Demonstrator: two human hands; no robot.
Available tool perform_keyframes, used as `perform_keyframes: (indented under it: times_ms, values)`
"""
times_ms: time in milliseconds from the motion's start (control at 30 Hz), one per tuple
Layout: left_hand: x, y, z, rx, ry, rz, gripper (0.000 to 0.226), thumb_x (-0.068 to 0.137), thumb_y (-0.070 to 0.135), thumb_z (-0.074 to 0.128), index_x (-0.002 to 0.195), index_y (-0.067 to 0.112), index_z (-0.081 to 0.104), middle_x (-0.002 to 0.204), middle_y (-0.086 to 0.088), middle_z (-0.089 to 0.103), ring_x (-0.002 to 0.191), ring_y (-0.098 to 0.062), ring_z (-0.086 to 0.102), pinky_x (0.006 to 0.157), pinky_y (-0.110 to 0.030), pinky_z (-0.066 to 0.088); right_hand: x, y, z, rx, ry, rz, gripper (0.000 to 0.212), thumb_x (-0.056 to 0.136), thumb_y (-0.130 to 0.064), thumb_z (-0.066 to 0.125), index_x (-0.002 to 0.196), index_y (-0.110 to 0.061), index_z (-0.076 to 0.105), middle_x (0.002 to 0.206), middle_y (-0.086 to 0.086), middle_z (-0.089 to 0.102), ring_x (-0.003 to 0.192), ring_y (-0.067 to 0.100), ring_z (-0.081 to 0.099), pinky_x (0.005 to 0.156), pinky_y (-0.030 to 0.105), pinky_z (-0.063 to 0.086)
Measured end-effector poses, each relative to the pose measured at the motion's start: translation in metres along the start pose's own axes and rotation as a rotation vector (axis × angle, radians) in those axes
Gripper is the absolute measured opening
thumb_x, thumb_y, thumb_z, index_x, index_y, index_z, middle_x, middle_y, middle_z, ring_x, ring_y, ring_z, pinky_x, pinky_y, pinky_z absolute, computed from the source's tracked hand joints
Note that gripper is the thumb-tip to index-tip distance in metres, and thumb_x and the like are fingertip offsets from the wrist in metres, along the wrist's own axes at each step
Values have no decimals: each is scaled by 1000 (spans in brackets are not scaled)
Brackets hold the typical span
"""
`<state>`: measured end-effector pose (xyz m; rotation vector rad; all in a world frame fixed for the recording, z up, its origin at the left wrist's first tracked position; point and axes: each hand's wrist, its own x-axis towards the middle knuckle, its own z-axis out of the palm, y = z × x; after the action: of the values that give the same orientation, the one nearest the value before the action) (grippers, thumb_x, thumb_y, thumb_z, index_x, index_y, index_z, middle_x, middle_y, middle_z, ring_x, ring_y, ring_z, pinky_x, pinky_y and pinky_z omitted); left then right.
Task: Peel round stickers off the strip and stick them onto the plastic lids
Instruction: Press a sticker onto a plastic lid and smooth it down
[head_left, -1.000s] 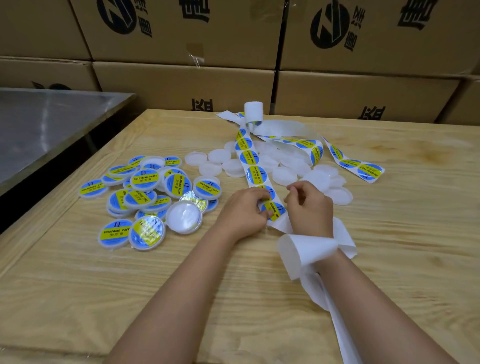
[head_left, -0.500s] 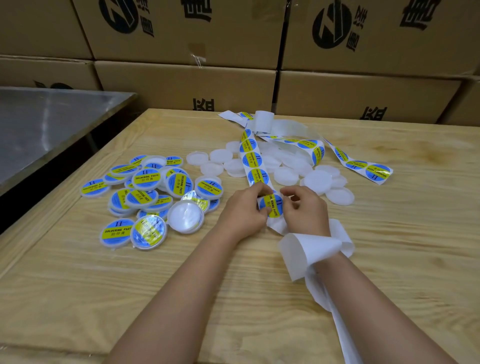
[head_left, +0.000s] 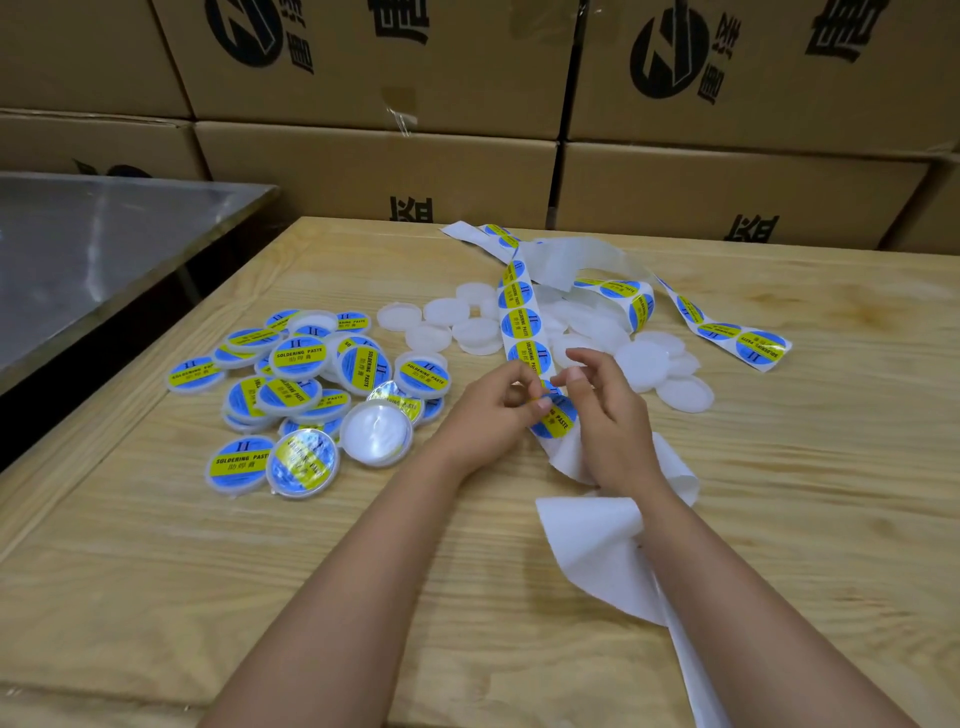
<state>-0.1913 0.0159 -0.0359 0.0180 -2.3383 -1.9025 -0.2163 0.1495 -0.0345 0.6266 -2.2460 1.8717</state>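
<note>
Where your two hands meet at the centre of the frame, the long white paper strip (head_left: 522, 325) carrying round stickers runs down between them from the upper middle of the pale wooden worktop (head_left: 208, 571). Your left hand (head_left: 488, 415) has its fingers curled and its grip is closed on the strip. Its fingertips (head_left: 542, 402) pinch the left edge just above the lowest round blue-and-yellow sticker (head_left: 558, 423). Your right hand (head_left: 610, 421) sits just right of the strip, fingers loosely bent and thumb tip close at the strip's right edge. Whether that grip actually holds the paper cannot be told from here. Under your right wrist the bare white backing paper (head_left: 597, 556) curls up and trails off toward the lower right of the frame. Around the strip's upper stretch, above your hands, the plain white round plastic lids (head_left: 478, 332) lie loose and overlapping. Left of centre, the heap of stickered white plastic lids (head_left: 298, 358) sits near your left hand but apart from it. Brown cardboard boxes (head_left: 374, 171) fill the top of the frame, and a grey metal surface (head_left: 93, 249) lies at the upper left.
</note>
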Motion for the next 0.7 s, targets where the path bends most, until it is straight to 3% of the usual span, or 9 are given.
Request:
perform_keyframes:
  times_ms: [100,167,267,400,533,600,700]
  values:
    - [2,4,-5,-170,-38,-22,24,87,-6,55,72,12,49,107,-22,64,92,-17,62,88,-30,48,2,2,-1,-26,27,36,11,98,-23,48,95,-21,58,77,-8,64,72,6,58,66,15,42]
    - [3,6,-7,-261,-7,-32,23,86,-7,54,71,10,50,99,-13,65,90,-13,63,83,-22,48,2,3,-2,-63,20,27,13,96,-24,50,87,-20,59,70,-9,62,69,10,55,66,22,41]
    - [5,7,-12,-407,101,-33,21,87,-4,50,72,10,52,73,-4,61,72,-12,57,72,-22,44,1,3,-2,-81,5,22,15,95,-20,51,82,-22,59,70,-4,64,72,17,61,73,34,46]
    - [5,5,-14,-509,130,-15,21,92,0,44,77,10,55,76,-2,61,78,-14,56,74,-19,44,0,4,-1,-125,-52,30,13,95,-19,54,85,-15,61,80,2,68,81,26,65,79,48,49]
    - [6,3,-13,-489,140,-16,20,93,1,46,78,11,55,80,-2,61,83,-16,55,82,-25,42,3,6,-1,-107,-17,44,8,92,-15,57,88,-12,62,81,-3,67,77,8,62,72,27,48]
    - [7,1,-12,-454,134,-21,19,92,1,47,78,12,55,81,-3,59,84,-16,53,84,-27,40,5,4,-1,-79,-4,54,7,91,-14,58,86,-16,62,80,-6,66,72,0,59,68,15,45]
    - [9,-1,-10,-425,125,-23,19,92,2,49,78,13,55,83,-4,58,83,-15,53,82,-26,39,4,4,-1,-89,3,44,21,90,-12,60,76,-27,58,74,-14,63,67,-6,56,64,9,42]
